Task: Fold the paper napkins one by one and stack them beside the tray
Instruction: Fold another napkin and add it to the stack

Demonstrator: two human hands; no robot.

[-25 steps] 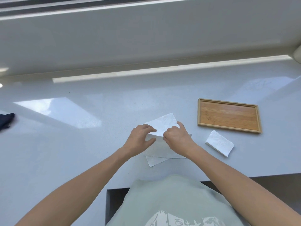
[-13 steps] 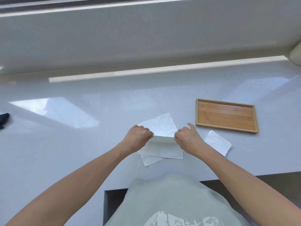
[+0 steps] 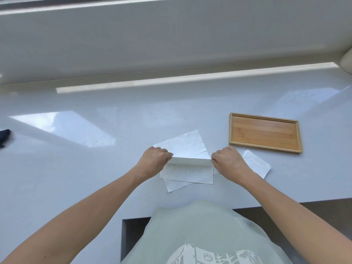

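Wooden tray (image 3: 264, 148): I see it empty on the pale counter (image 3: 95, 178), to my right.
Finished stack: 1 folded napkin (image 3: 257, 164) lies just beside the tray's near edge.
Napkin in hand (image 3: 182, 147): mid-fold, its near edge raised off the counter.
Left hand (image 3: 154, 161): fingers closed, pinching the raised edge's left end.
Right hand (image 3: 228, 161): likewise pinching the right end.
Unfolded pile (image 3: 187, 175): at least 2 flat napkins lie underneath.
Progress: I judge it early; most folding remains.
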